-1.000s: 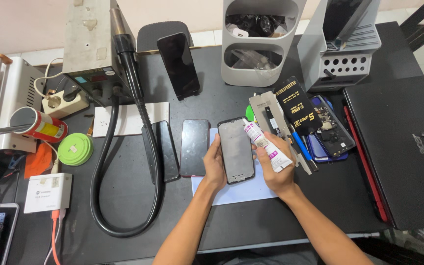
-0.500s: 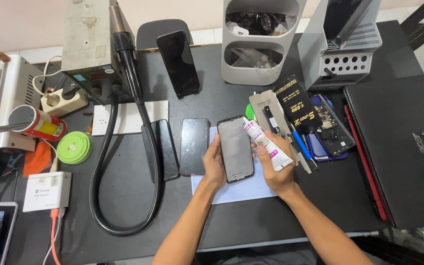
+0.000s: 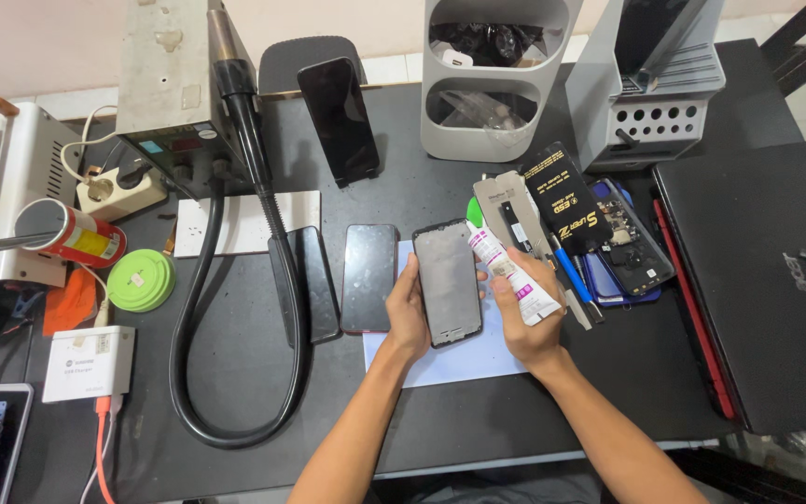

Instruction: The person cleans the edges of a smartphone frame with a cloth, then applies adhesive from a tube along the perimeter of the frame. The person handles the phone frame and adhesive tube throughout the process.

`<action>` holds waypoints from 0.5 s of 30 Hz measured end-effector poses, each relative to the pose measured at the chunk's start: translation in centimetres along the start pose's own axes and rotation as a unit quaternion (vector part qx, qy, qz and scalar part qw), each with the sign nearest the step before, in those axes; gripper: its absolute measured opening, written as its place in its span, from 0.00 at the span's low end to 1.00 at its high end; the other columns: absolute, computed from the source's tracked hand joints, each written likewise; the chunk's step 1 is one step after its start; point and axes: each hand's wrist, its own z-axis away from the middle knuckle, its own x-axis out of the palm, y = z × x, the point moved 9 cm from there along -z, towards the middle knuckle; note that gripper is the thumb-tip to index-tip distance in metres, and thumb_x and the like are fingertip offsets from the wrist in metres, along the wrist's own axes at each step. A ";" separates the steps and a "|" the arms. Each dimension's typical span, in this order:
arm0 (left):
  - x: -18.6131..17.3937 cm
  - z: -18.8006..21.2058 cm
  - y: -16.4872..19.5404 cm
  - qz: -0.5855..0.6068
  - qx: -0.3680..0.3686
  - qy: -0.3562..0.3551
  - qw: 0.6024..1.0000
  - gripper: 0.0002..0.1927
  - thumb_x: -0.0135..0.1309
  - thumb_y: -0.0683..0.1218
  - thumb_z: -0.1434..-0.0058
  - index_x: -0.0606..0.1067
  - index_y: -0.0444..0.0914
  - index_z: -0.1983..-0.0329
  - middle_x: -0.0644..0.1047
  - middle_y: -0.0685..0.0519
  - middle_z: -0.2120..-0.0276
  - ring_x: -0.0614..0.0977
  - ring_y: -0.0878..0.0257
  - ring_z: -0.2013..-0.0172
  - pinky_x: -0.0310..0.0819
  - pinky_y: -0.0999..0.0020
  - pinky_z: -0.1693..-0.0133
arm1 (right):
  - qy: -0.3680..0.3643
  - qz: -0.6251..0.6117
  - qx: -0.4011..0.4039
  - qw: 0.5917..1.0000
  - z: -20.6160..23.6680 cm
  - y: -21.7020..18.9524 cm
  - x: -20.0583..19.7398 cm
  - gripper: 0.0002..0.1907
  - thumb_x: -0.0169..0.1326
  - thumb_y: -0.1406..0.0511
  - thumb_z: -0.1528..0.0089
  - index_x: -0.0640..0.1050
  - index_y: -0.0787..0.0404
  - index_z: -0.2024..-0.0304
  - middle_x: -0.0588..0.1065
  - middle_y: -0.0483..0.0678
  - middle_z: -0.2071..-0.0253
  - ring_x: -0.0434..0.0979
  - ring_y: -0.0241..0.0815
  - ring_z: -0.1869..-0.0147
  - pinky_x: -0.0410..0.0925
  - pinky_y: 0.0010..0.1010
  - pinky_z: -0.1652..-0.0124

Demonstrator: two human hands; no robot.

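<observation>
My left hand grips the left edge of a dark phone frame, holding it just above a pale blue sheet on the black table. A white glue tube with a pink label lies in my right hand, its nozzle pointing up toward the frame's top right corner. The right fingers also touch the frame's right edge. Left of the frame lie two more dark phones flat on the table.
A hot-air station with a black hose stands at the back left. A phone on a stand, a grey organiser, small tools and packets, and a closed black laptop surround the work spot.
</observation>
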 end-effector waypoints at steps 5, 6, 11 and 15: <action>0.1 0.1 0.1 0.001 -0.008 0.011 1.000 0.38 0.22 0.64 0.25 0.68 0.30 0.34 0.80 0.39 0.53 0.82 0.51 0.56 0.78 0.57 0.49 | 0.004 0.010 0.002 1.000 0.2 0.5 -0.2 0.21 0.55 0.67 0.33 0.71 0.72 0.41 0.78 0.56 0.53 0.78 0.40 0.55 0.71 0.31 0.53; 0.1 0.1 0.2 -0.002 -0.007 0.012 1.000 0.39 0.22 0.64 0.25 0.68 0.30 0.34 0.80 0.39 0.53 0.82 0.51 0.56 0.78 0.57 0.49 | 0.007 0.012 -0.006 1.000 0.3 0.5 -0.3 0.21 0.55 0.67 0.33 0.71 0.72 0.41 0.77 0.56 0.52 0.78 0.41 0.53 0.71 0.32 0.51; 0.2 0.2 0.5 -0.013 0.005 0.021 1.000 0.38 0.22 0.63 0.26 0.67 0.31 0.33 0.79 0.42 0.49 0.82 0.53 0.55 0.77 0.58 0.49 | 0.020 0.032 -0.026 0.999 0.7 0.4 -0.5 0.21 0.55 0.67 0.33 0.71 0.73 0.41 0.75 0.59 0.47 0.77 0.45 0.47 0.70 0.34 0.45; 0.0 0.2 0.4 -0.019 0.007 0.023 1.000 0.38 0.23 0.63 0.27 0.67 0.31 0.32 0.79 0.43 0.46 0.81 0.54 0.53 0.77 0.59 0.47 | 0.022 0.029 -0.018 0.999 0.8 0.8 -0.5 0.21 0.56 0.67 0.34 0.71 0.73 0.41 0.76 0.58 0.47 0.77 0.44 0.47 0.70 0.33 0.46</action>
